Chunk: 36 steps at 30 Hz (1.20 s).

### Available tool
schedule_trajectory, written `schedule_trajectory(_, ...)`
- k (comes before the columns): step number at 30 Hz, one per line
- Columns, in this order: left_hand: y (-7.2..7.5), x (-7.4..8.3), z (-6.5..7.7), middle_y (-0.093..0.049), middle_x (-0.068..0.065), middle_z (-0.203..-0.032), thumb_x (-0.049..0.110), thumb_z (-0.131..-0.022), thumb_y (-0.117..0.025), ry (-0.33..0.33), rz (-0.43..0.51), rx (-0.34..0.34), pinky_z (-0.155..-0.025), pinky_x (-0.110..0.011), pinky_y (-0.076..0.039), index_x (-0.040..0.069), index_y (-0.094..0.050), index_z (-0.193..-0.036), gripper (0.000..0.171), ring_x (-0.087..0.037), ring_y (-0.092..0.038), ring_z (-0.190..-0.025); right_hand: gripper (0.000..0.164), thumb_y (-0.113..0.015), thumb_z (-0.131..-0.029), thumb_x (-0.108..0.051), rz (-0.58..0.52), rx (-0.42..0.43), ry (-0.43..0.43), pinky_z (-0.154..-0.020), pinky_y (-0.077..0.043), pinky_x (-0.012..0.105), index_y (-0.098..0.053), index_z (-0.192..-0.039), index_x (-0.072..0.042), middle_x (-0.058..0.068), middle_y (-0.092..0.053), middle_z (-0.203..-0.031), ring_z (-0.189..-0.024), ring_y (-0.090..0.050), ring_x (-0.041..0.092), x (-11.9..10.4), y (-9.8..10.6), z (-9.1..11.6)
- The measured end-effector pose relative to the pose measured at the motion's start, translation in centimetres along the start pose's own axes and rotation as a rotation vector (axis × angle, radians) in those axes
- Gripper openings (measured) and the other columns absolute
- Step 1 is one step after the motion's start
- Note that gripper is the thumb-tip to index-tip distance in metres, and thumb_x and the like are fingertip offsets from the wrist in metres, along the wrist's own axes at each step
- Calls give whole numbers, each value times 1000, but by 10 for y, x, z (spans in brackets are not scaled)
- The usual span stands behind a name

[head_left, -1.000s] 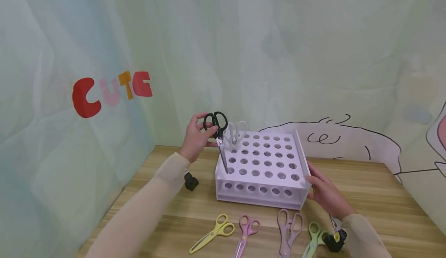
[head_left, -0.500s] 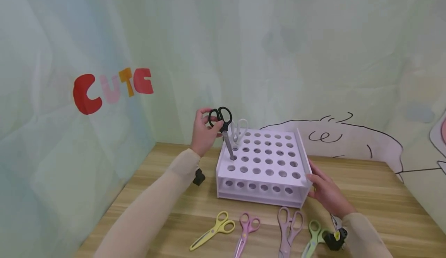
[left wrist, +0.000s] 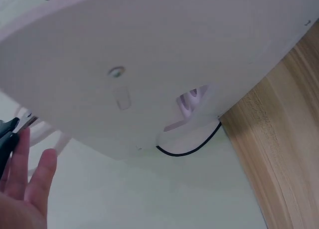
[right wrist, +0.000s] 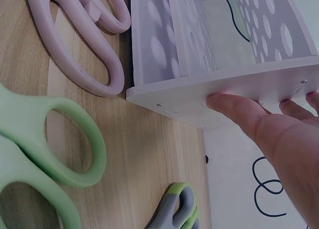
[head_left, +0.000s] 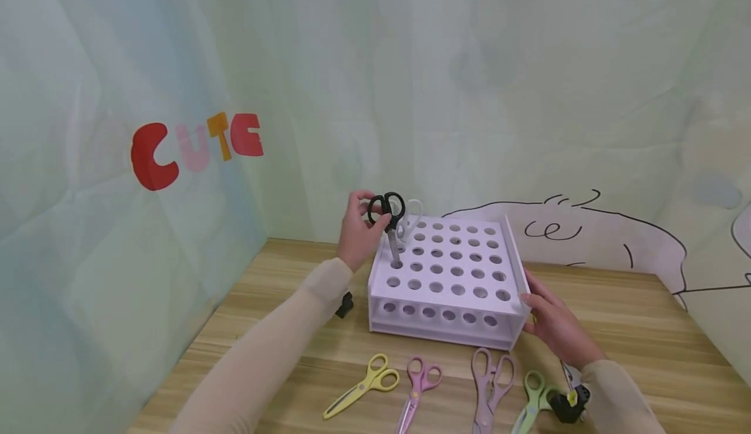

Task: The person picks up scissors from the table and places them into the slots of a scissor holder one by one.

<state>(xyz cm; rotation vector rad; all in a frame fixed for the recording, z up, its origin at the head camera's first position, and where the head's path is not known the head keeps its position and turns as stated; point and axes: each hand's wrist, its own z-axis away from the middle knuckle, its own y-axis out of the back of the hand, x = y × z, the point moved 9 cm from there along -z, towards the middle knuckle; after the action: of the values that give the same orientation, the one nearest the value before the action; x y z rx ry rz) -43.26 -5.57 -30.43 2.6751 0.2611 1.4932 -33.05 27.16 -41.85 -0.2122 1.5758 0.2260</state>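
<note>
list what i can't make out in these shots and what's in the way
Black scissors, blade tips: head view, lost at a hole in the rack.
White scissors: head view, partly behind the black scissors and left hand.
Pink scissors, mauve scissors and green scissors, tips: head view, cut off by the bottom edge.
Grey-green scissors, blades: right wrist view, cut off by the bottom edge.

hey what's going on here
A person's left hand holds black scissors by the handles, blades down, tips seemingly in a hole near the left edge of a white rack. The right hand rests against the rack's right side. White scissors stand just behind the black pair. Yellow scissors, pink scissors, mauve scissors and green scissors lie on the table in front.
</note>
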Motion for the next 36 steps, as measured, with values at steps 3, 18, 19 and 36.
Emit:
schedule_trajectory(3,-3,-2,3,-63,-15,-97,0,-91,-68,3,-19,-20,-59,-25,-46,6,-44,-125,42,-19,-51,-61,64,-38,-108,-26,2,4,-3,-106,-36,58,-1,-160,-20,10,6,-165,-145,-13,43,0,0,0)
schedule_trajectory(18,-18,-9,11,-61,-14,-95,-4,-89,-69,29,-60,-120,-66,-25,-50,8,-48,-119,38,-19,-56,-70,65,-39,-108,-30,17,15,-4,-104,-41,52,-2,-160,-21,12,2,-165,-143,-18,41,-1,2,1)
schedule_trajectory(19,-18,-10,12,-61,-14,-95,-4,-89,-69,35,-67,-122,-66,-26,-50,9,-48,-118,38,-19,-57,-71,65,-39,-108,-30,18,12,-3,-104,-41,52,-2,-160,-21,12,2,-165,-143,-18,41,-1,1,1)
schedule_trajectory(36,-21,-19,27,-65,-9,-96,0,-87,-72,4,-229,-225,-71,-33,-53,11,-50,-112,34,-22,-60,-78,65,-39,-108,-28,10,6,5,-104,-40,53,-2,-160,-18,13,1,-165,-136,-36,21,1,1,-1)
